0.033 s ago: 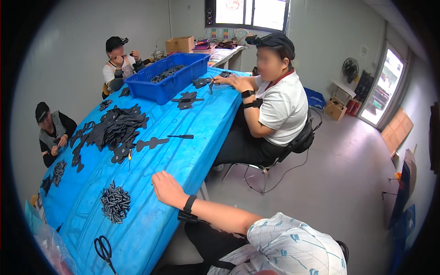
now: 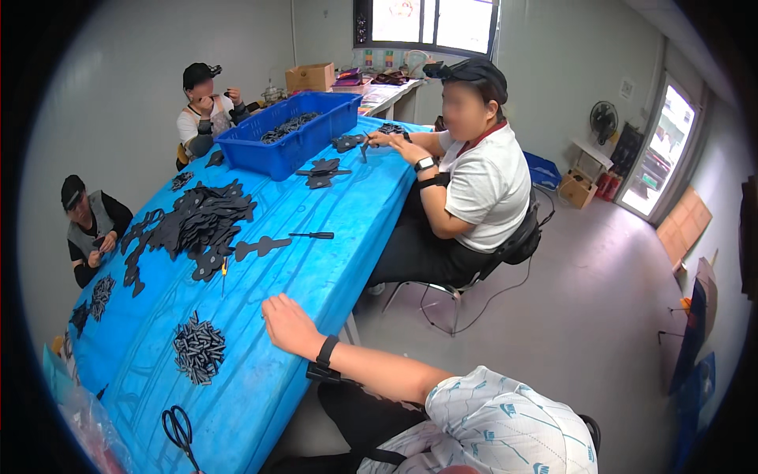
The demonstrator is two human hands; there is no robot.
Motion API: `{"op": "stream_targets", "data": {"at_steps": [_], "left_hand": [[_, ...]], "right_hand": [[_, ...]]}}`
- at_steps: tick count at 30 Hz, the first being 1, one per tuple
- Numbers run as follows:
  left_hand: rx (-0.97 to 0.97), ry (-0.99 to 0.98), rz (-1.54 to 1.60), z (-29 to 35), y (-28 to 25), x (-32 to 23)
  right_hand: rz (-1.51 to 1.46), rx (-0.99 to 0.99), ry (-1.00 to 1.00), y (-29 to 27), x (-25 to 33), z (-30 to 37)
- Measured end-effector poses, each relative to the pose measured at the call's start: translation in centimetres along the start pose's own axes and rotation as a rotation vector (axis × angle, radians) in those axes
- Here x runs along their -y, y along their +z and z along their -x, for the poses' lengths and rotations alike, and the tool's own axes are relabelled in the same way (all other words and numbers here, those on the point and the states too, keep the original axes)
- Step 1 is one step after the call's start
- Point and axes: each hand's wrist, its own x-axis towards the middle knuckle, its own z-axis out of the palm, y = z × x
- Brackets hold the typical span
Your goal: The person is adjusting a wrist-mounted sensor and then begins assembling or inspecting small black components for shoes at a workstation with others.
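My right hand rests palm down near the table's right edge, its fingers extended and slightly bent, with nothing seen in it. A black band with a small box sits on my right wrist. Left of this hand lies a pile of short dark grey tubes. A yellow-handled tool lies farther up. Black-handled scissors lie toward the near end of the table, their lower end cut off by the picture's edge. I do not see my left hand.
A blue sheet covers the table. Farther off are flat black pieces, a black screwdriver and a blue crate of dark parts. One co-worker sits ahead on the right; two others sit across the table.
The co-worker on the right has shifted the forearm and turned the wrist, so the wrist device shows a lighter side. My right hand has stayed in place.
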Motion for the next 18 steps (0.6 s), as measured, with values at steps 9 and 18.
{"op": "stream_targets", "data": {"at_steps": [9,18], "left_hand": [[-0.178,-0.068,0.624,-3.9,-2.5,-8.9],[-0.159,-0.048,0.823,-3.5,2.0,-11.4]], "right_hand": [[-0.011,-0.009,0.005,0.2,-0.1,-0.2],[0.031,0.028,0.014,0.1,-0.2,-0.1]]}}
